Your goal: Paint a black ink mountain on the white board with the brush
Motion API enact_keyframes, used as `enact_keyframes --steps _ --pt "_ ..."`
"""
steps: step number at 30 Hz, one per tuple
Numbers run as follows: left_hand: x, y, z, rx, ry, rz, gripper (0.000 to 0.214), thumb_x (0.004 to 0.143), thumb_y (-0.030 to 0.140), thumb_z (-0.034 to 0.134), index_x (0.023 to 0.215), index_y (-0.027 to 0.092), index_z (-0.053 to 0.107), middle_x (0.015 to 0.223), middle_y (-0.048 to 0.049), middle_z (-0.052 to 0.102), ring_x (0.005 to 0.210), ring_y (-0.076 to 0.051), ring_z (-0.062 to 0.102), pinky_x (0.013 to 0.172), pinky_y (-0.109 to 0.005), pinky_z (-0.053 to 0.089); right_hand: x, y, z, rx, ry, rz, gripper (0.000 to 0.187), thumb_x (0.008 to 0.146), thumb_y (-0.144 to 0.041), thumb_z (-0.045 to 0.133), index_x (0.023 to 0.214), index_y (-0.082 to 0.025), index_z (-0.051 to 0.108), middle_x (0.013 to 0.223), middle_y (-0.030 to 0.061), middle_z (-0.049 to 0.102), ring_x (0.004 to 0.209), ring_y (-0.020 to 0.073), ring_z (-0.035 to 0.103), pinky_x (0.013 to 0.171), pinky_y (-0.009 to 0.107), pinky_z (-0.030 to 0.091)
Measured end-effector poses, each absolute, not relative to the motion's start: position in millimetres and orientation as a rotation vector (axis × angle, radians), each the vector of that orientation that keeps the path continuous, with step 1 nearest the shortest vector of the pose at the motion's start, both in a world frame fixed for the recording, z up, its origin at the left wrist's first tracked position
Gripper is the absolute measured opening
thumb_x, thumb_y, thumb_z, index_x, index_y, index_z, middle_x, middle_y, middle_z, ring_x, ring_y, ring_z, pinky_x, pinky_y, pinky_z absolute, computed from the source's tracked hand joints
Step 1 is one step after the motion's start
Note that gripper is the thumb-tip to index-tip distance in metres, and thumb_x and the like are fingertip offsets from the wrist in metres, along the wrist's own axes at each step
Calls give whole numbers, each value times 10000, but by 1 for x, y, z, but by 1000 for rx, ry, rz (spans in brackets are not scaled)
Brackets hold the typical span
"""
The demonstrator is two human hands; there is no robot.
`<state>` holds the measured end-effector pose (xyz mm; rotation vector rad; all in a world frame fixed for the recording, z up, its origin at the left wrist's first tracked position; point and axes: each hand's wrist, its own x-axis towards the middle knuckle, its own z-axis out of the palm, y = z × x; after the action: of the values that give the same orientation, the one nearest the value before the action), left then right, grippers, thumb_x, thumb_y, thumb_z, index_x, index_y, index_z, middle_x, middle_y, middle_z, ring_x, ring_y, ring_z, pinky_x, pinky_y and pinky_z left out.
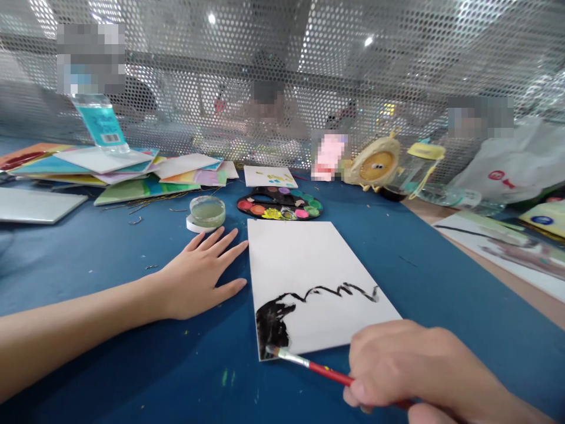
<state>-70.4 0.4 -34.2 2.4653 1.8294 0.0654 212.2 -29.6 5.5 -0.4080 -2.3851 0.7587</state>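
Red-handled, our paintbrush point(329, 373) is pinched in our right hand point(397, 362), its bristles at the black-painted corner of the white board point(304, 253), which lies ahead and left of that hand; our left hand point(196, 274) rests flat, fingers spread, just beside the board, and beyond those fingertips we see a water cup point(207, 213) and a palette point(257, 195)

Red brush point(322, 370), black-streaked white board point(309, 259)
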Motion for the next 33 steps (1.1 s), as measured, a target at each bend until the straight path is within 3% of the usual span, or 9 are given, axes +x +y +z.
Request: enact_keyframes --steps 5,33 --pt "-71 0 -35 2461 1829 64 673 846 634 247 1416 281 186 1518 -58 102 1396 -282 66 1134 -509 121 211 -24 7 -312 -2402 838 324 948 -423 371 909 -182 584 611 37 636 556 129 598 546 233 464" --pt "-71 -1 -35 2470 1825 84 676 844 635 252 1414 275 201 1516 -62 116 1395 -283 69 1131 -510 132 207 -21 6 -497 -2501 853 453 940 -494 328 863 -142 603 668 55 606 616 121 552 572 226 428"
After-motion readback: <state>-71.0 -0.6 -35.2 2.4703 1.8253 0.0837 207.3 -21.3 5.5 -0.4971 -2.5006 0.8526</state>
